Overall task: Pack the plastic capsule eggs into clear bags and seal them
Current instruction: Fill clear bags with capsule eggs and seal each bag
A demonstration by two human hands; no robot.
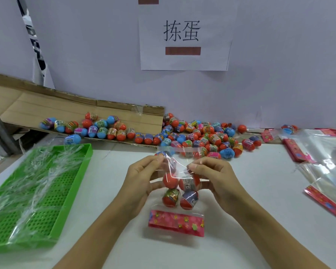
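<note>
Here, the left hand (144, 177) and right hand (213, 177) each pinch the open top of a clear plastic bag with a pink flowered header card (179, 191), holding four orange capsule eggs (170, 180). Loose multicoloured plastic capsule eggs (202, 138) lie at twelve o'clock; a green perforated plastic tray (89, 152) sits at nine o'clock.

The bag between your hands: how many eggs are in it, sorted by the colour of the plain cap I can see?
Inside the clear bag that the left hand and right hand pinch:
Orange-capped eggs: 4
Blue-capped eggs: 0
Total showing: 4, stacked two over two; the folded film at the top could hide more.
</note>
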